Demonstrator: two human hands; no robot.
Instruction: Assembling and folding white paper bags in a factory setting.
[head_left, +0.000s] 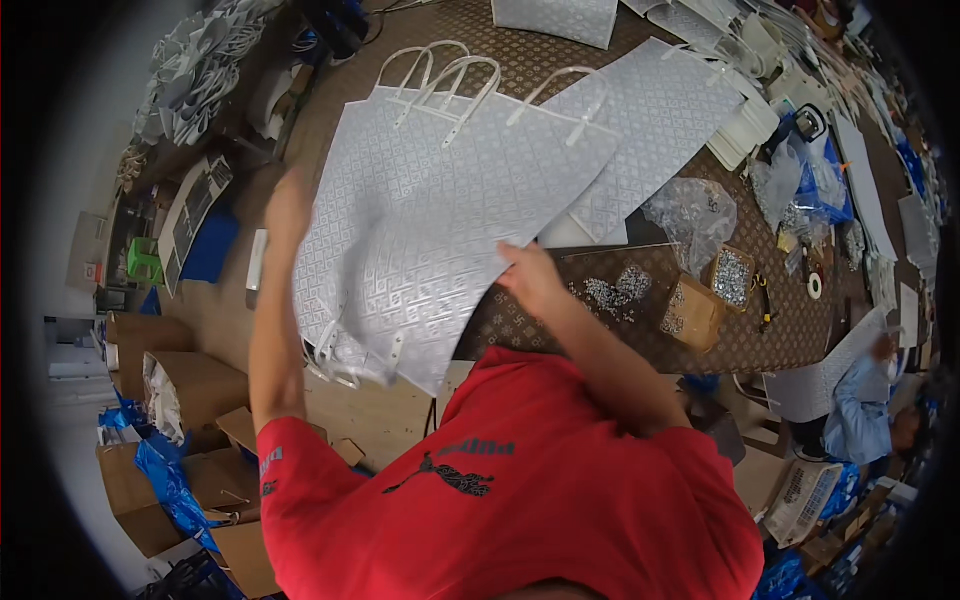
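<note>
Silver panel (430,220) between raised hands (410,245)

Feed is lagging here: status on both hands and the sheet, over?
Left hand and right hand gripping silver patterned sheet, lifted over table. Loose metal pieces beside right hand.

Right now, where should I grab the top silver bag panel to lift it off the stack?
Probably by its near right edge, from the right, where the right hand already pinches the silver bag panel. That edge curls up off the table; the strap handles lie flat at the far end.
</note>
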